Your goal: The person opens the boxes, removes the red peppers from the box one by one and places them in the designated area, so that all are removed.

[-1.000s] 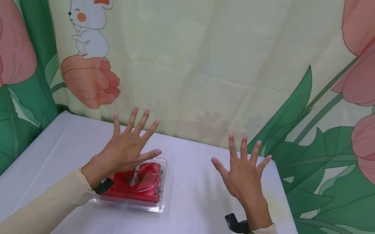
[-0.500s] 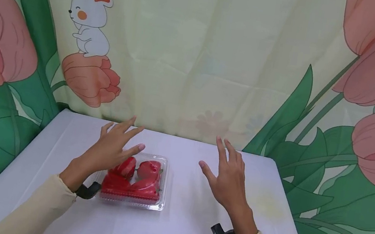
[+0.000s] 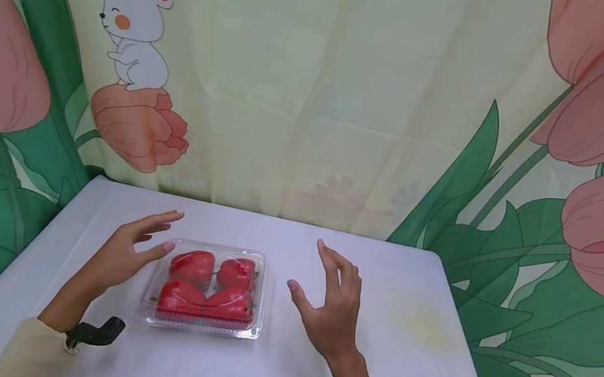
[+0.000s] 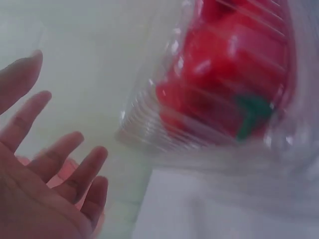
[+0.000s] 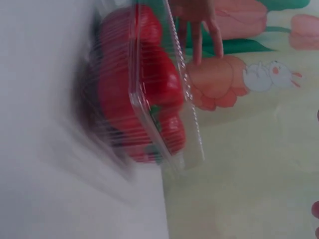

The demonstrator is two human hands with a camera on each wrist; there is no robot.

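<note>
A clear plastic clamshell box with its lid down sits on the table, left of the middle. Inside it lie several red bell peppers, and green stems show in the wrist views. My left hand hovers by the box's left side, fingers extended, thumb pointing at the box's back left corner. Off the right side, with a gap between, my right hand is raised with its fingers loosely bent and thumb apart. Neither hand holds anything. The right wrist view has only right fingertips at its right edge.
A white cloth covers the table, with a faint yellowish stain at the right. Behind the table's back edge hangs a curtain printed with tulips and a rabbit. Each wrist wears a black camera mount.
Both hands come down from a spread-finger pose. The left moves left and nearer, uncovering the box; the right moves left toward it. The box stays put.
</note>
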